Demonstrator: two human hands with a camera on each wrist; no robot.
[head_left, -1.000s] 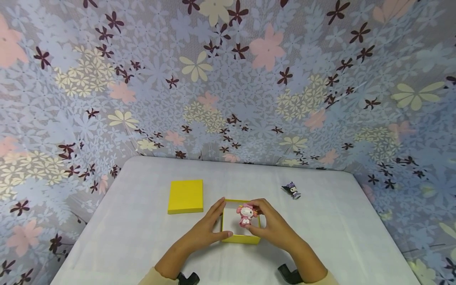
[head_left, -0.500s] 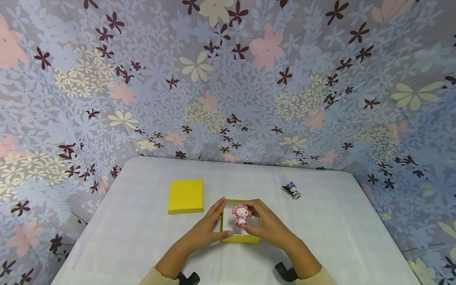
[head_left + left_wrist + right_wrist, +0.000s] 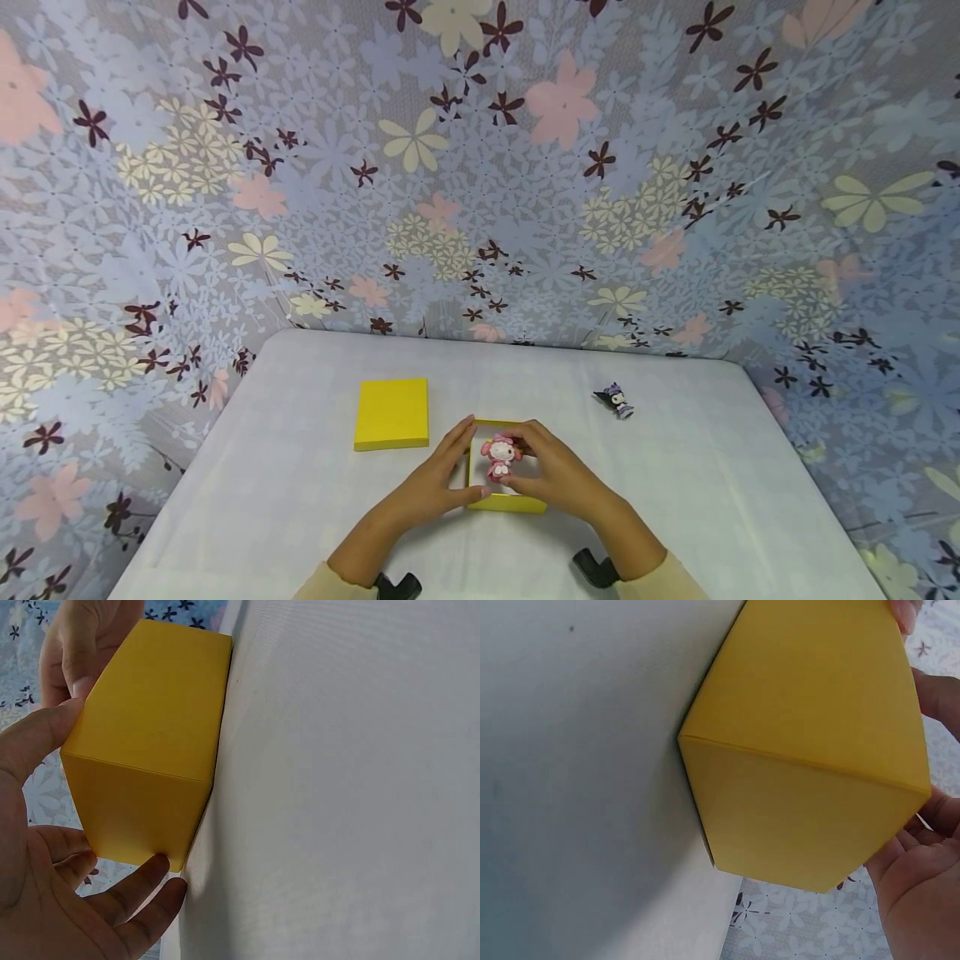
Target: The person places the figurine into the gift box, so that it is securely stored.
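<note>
A pink figurine with a white face [image 3: 500, 460] is held by my right hand [image 3: 562, 475] between thumb and fingers, over the inside of an open yellow box [image 3: 508, 503]. Around the left side of that box my left hand [image 3: 431, 483] steadies it, thumb at the front rim and fingers along the side. The left wrist view shows the outer walls of the box [image 3: 150, 697], with the left fingers touching one wall. In the right wrist view the box [image 3: 802, 795] hides the figurine and part of the right hand [image 3: 919, 892].
A square yellow lid [image 3: 392, 414] lies on the white-covered table [image 3: 285, 483] left of the box. Farther right lies a small black and purple figurine [image 3: 615, 402]. Flowered fabric [image 3: 480, 208] rises behind the table. Black devices [image 3: 399, 587] sit at both wrists.
The right hand has carried the pink figurine left and slightly down over the box. The left hand, box, lid and dark figurine have stayed in place.
</note>
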